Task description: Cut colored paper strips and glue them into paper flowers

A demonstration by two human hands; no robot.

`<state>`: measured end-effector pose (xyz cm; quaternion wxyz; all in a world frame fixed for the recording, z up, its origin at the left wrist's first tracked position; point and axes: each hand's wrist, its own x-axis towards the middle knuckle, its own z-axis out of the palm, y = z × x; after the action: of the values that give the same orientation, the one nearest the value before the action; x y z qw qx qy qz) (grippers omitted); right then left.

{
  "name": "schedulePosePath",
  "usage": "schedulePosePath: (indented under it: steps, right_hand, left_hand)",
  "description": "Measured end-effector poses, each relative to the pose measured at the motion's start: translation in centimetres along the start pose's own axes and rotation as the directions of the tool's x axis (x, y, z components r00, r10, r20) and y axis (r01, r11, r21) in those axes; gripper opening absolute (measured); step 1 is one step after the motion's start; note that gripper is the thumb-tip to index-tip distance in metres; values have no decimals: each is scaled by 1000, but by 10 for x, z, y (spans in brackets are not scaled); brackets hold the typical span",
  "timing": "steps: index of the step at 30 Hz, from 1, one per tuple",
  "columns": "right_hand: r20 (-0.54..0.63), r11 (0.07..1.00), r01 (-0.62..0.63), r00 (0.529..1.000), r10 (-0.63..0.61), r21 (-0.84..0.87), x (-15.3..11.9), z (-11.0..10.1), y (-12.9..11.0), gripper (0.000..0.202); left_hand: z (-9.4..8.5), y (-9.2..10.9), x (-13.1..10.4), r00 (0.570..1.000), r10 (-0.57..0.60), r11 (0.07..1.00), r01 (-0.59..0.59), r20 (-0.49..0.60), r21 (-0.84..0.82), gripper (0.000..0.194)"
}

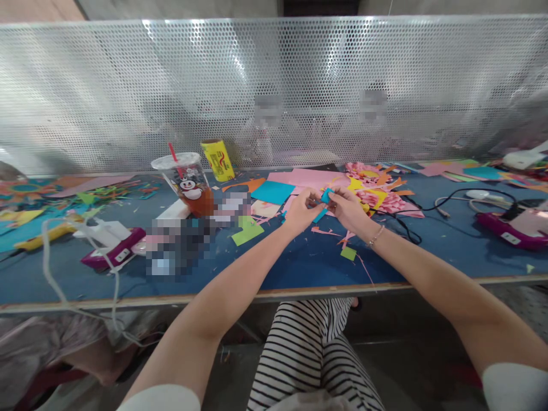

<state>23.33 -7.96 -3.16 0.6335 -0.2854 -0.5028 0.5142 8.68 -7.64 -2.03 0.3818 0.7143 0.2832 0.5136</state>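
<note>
Both hands met above the middle of the blue table (278, 277), a little back from its front edge, with a small blue piece of paper (326, 196) up off the surface between them. The left hand (302, 210) and the right hand (346, 206) each had a narrow fingertip pinch on it, from opposite sides. I judged the work to be partway along: the piece looked folded down small, though its creases were too fine to make out, and I could not tell how many folds were left. A flat blue sheet (273, 192) and some pink sheets (314, 177) lay just beyond, apparently not yet worked, while green scraps (247, 231) suggested cutting already done. Between the wrists and the front edge there was decent room, with only a green square (349, 253) and some pink slivers near the right forearm. The back edge was closed off by a perforated metal screen (214, 74). Toward the left edge, a plastic cup (188, 188) of drink seemed the likeliest thing to be knocked; toward the right edge, black cables (406, 220) narrowed the space.
</note>
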Motion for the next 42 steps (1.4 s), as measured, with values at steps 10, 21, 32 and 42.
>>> schedulePosePath:
  steps: [10,21,32,42]
  right_hand:
    - [45,974,55,998,-47,-220,6,-11,-7,28]
    - [-47,-335,-47,999,-7,-941,21,-97,-13,53]
    - [-149,-301,-176,983,-111,-937,19,-77,-7,49]
    - [-50,-96,-94,922,-383,-991,10,-54,-24,45]
  left_hand:
    - [-4,-2,3,999,-8,998,11,-43,69,15]
    - [-14,-19,11,979,-163,979,176,-124,103,10]
    - [-20,-27,13,987,-135,979,146,-85,140,16]
    - [-18,-23,13,963,-246,958,258,-108,123,18]
